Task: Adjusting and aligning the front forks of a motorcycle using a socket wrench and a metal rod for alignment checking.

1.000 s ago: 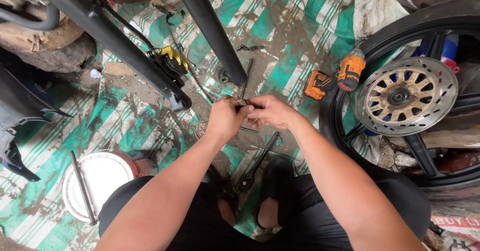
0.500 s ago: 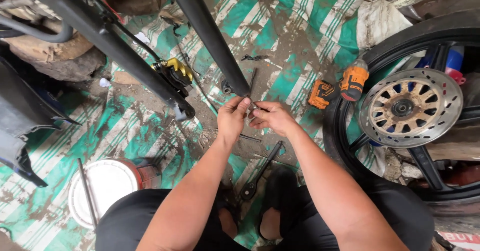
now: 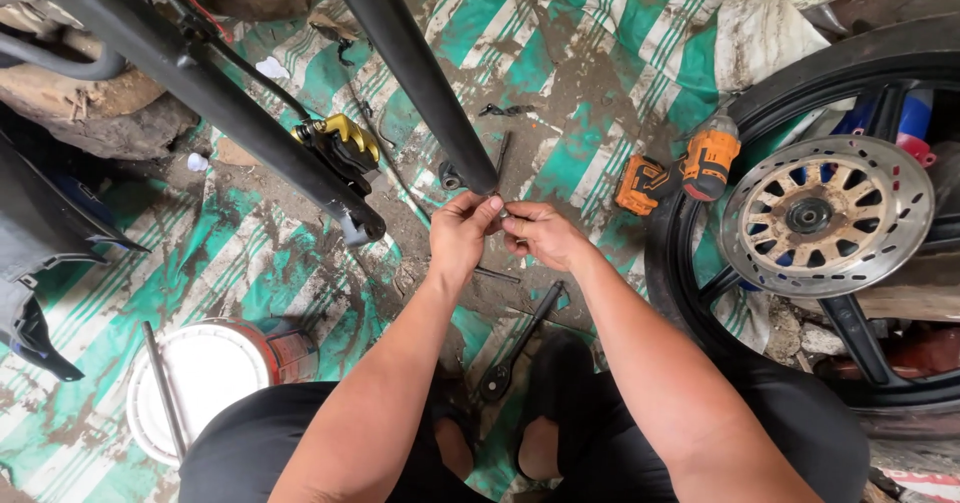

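Observation:
My left hand and my right hand meet at the lower end of a black fork tube that slants down from the top. The fingertips of both hands pinch a small part there; it is too small to identify. A second black fork tube runs parallel on the left, with a yellow-and-black brake caliper beside its lower end. I squat on a dirty green-and-white striped mat.
A motorcycle wheel with a silver brake disc lies at the right. An orange cordless drill rests beside the tyre. A black wrench lies between my feet. A white-lidded bucket with a rod across it stands lower left.
Both hands have moved up and away from my body, from over the mat to the tip of the fork tube. The view has shifted with my head.

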